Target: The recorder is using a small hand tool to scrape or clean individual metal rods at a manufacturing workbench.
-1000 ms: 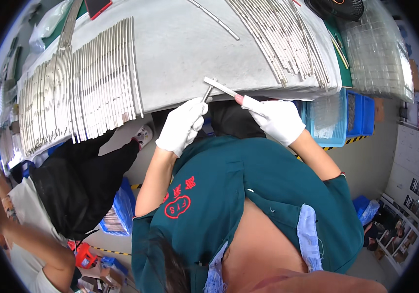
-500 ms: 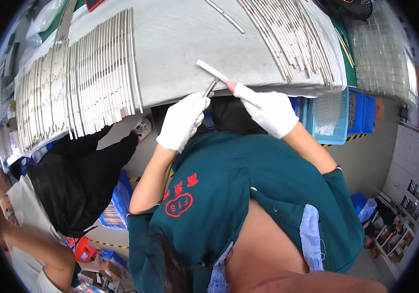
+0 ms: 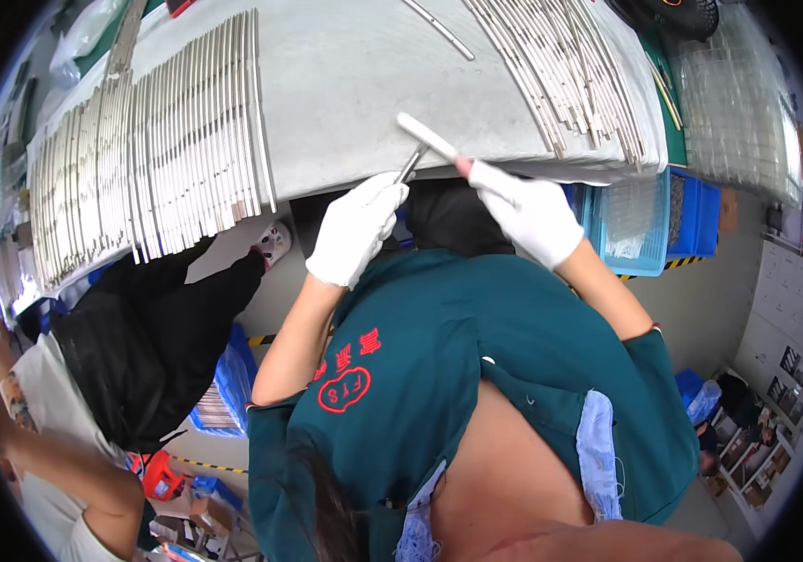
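Observation:
My left hand (image 3: 356,229), in a white glove, is closed around a slim metal rod (image 3: 412,163) whose tip points up and right past the table's front edge. In my right hand (image 3: 530,217), also gloved but with a bare fingertip showing, is a flat white stick (image 3: 427,137) that slants up and left. The stick crosses at the rod's tip; whether they touch, I cannot tell. Most of the rod is hidden by my left hand.
Metal rods (image 3: 195,140) lie in a tight row at the left of the grey table (image 3: 345,94), more rods (image 3: 560,75) at the right. One rod (image 3: 439,28) lies apart at the back. Blue bins (image 3: 696,211) stand below right. A co-worker's arm (image 3: 73,468) is at left.
My right hand and the white stick have moved to the right, and the stick's end sits further right across the rod's tip. My left hand has shifted slightly right, still holding the rod.

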The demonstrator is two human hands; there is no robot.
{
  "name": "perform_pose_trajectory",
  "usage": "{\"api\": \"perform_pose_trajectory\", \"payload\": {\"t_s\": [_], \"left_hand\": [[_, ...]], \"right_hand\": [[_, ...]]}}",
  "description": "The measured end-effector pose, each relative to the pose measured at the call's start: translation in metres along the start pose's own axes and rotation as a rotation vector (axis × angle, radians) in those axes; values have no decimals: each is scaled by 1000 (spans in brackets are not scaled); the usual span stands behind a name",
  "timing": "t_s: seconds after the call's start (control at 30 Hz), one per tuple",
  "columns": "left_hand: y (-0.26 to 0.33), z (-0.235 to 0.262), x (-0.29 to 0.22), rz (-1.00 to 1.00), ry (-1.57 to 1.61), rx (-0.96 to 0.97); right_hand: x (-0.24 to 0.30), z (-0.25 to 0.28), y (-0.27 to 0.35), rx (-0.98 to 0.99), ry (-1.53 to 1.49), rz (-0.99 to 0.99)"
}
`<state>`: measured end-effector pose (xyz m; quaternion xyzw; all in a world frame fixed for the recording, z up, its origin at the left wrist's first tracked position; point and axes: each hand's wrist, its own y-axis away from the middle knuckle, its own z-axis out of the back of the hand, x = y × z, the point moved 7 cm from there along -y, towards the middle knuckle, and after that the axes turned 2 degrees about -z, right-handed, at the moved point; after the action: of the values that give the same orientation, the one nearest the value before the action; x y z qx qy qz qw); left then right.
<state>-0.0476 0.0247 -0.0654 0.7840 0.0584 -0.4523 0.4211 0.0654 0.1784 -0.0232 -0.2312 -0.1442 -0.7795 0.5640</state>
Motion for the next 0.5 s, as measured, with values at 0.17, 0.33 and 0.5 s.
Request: {"api": "perform_pose_trajectory", "payload": {"t_s": [0.17,0.33,0.5], "left_hand": [[-4,1,0,38,28,42],[-3,-4,6,108,121,76],[-4,-1,8,122,146,106]], "right_hand": [[3,4,-11,-22,-111,-60],[8,-7,11,43,236,94],[17,-11,-6,0,289,118]]}}
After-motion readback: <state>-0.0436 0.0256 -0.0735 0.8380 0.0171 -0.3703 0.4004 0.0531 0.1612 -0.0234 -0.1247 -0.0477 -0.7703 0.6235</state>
